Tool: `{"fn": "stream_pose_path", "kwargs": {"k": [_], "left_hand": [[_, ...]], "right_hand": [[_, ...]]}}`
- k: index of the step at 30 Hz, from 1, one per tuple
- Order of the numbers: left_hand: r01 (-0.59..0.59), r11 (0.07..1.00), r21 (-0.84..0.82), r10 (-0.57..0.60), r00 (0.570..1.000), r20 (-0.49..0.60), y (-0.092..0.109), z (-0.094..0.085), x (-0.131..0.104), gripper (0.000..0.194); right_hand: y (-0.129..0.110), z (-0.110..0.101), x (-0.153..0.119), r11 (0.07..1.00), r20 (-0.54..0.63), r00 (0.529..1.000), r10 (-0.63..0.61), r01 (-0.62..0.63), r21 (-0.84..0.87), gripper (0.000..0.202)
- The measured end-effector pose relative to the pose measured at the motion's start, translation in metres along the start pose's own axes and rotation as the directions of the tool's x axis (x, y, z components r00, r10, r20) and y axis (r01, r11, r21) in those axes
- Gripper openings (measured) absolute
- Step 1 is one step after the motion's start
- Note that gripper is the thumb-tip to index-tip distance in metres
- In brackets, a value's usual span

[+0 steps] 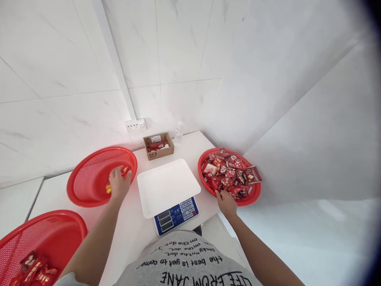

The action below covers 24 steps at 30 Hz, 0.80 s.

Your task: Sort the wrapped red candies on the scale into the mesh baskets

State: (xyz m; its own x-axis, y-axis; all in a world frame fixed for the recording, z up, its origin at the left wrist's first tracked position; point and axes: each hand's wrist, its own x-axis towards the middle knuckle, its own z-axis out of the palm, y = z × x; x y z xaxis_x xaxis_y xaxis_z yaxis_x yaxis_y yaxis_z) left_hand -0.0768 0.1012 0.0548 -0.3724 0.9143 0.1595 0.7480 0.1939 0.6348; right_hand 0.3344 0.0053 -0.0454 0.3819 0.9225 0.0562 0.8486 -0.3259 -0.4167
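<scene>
My left hand [119,183] reaches into the upper left red basket [86,180], its fingers around a small red packet [124,171]. A little yellow item [108,188] lies beside that hand. On the right, my right hand [226,202] grips the near rim of a red basket [254,194] heaped with red packets [226,171]. Between the two baskets, a scale with a blue keypad panel [176,215] carries a white tray [168,184] with nothing on it.
Behind the scale are a small cardboard box [160,153] holding red packets and a clear plastic bottle [178,134]. Another red basket [59,222] with red packets sits at the lower left. A socket [135,125] is on the wall.
</scene>
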Motion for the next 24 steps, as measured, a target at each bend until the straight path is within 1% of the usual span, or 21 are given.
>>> {"fn": "stream_pose_path", "kwargs": {"k": [1, 3, 4, 5, 6, 7, 8, 9, 10, 11, 12, 13, 15, 16, 17, 18, 19, 20, 21, 24], "left_hand": [[-0.026, 0.997, -0.075, 0.032, 0.996, 0.087, 0.006, 0.011, -0.011, 0.04], [-0.04, 0.983, -0.182, 0.087, 0.962, 0.26, 0.023, 0.034, -0.04, 0.032], [0.009, 0.96, -0.279, 0.11, 0.908, 0.405, 0.034, 0.045, -0.057, 0.032], [0.06, 0.932, -0.358, 0.148, 0.837, 0.526, 0.045, 0.053, -0.074, 0.033], [0.111, 0.901, -0.42, 0.194, 0.762, 0.617, 0.055, 0.059, -0.09, 0.037], [0.183, 0.858, -0.48, 0.244, 0.677, 0.695, 0.066, 0.064, -0.104, 0.041], [0.28, 0.8, -0.53, 0.29, 0.593, 0.751, 0.075, 0.066, -0.116, 0.044], [0.378, 0.736, -0.561, 0.327, 0.527, 0.784, 0.082, 0.067, -0.125, 0.044], [0.466, 0.675, -0.572, 0.344, 0.487, 0.803, 0.087, 0.067, -0.131, 0.044], [0.539, 0.62, -0.571, 0.337, 0.473, 0.814, 0.089, 0.066, -0.133, 0.044], [0.595, 0.575, -0.562, 0.306, 0.481, 0.821, 0.089, 0.065, -0.133, 0.043], [0.637, 0.537, -0.553, 0.256, 0.501, 0.826, 0.088, 0.064, -0.131, 0.041], [0.701, 0.474, -0.533, 0.152, 0.532, 0.833, 0.08, 0.06, -0.124, 0.037], [0.727, 0.446, -0.522, 0.104, 0.537, 0.837, 0.075, 0.059, -0.12, 0.034], [0.749, 0.423, -0.511, 0.062, 0.538, 0.841, 0.071, 0.057, -0.117, 0.032], [0.766, 0.406, -0.498, 0.024, 0.536, 0.844, 0.067, 0.055, -0.116, 0.029], [0.779, 0.395, -0.486, -0.009, 0.533, 0.846, 0.064, 0.053, -0.115, 0.028], [0.79, 0.389, -0.474, -0.036, 0.528, 0.849, 0.062, 0.051, -0.115, 0.027], [0.796, 0.387, -0.465, -0.059, 0.525, 0.849, 0.061, 0.049, -0.115, 0.026], [0.804, 0.393, -0.446, -0.103, 0.52, 0.848, 0.061, 0.044, -0.117, 0.028]], "right_hand": [[-0.004, -0.003, 0.0, 0.999, -0.023, 1.0, 0.001, 0.0, 0.048, 0.042], [-0.018, -0.009, -0.003, 0.984, -0.063, 0.998, -0.026, 0.037, 0.175, 0.046], [-0.029, -0.013, -0.006, 0.967, -0.067, 0.996, -0.054, 0.069, 0.246, 0.048], [-0.043, -0.016, -0.01, 0.936, -0.018, 0.993, -0.12, 0.119, 0.331, 0.047], [-0.057, -0.019, -0.015, 0.893, 0.049, 0.98, -0.193, 0.154, 0.423, 0.046], [-0.072, -0.021, -0.02, 0.843, 0.148, 0.948, -0.283, 0.172, 0.511, 0.044], [-0.087, -0.023, -0.025, 0.8, 0.245, 0.898, -0.367, 0.17, 0.575, 0.043], [-0.099, -0.024, -0.03, 0.766, 0.301, 0.848, -0.437, 0.175, 0.618, 0.041], [-0.108, -0.026, -0.033, 0.746, 0.33, 0.814, -0.478, 0.177, 0.642, 0.039], [-0.114, -0.027, -0.034, 0.739, 0.356, 0.79, -0.499, 0.173, 0.651, 0.038], [-0.115, -0.029, -0.032, 0.739, 0.363, 0.784, -0.503, 0.172, 0.651, 0.036], [-0.112, -0.031, -0.028, 0.747, 0.352, 0.803, -0.482, 0.166, 0.643, 0.035], [-0.095, -0.036, -0.011, 0.778, 0.284, 0.883, -0.375, 0.133, 0.614, 0.033], [-0.083, -0.038, 0.0, 0.799, 0.226, 0.932, -0.282, 0.098, 0.594, 0.031], [-0.07, -0.04, 0.013, 0.819, 0.188, 0.963, -0.191, 0.051, 0.571, 0.03], [-0.056, -0.04, 0.025, 0.839, 0.174, 0.979, -0.106, -0.006, 0.544, 0.029], [-0.043, -0.038, 0.037, 0.862, 0.206, 0.978, -0.031, -0.078, 0.5, 0.03], [-0.031, -0.035, 0.048, 0.884, 0.26, 0.965, 0.031, -0.148, 0.443, 0.034], [-0.021, -0.031, 0.056, 0.91, 0.318, 0.947, 0.047, -0.172, 0.378, 0.041], [-0.003, -0.011, 0.072, 0.968, 0.445, 0.895, -0.015, -0.098, 0.23, 0.061]]}}
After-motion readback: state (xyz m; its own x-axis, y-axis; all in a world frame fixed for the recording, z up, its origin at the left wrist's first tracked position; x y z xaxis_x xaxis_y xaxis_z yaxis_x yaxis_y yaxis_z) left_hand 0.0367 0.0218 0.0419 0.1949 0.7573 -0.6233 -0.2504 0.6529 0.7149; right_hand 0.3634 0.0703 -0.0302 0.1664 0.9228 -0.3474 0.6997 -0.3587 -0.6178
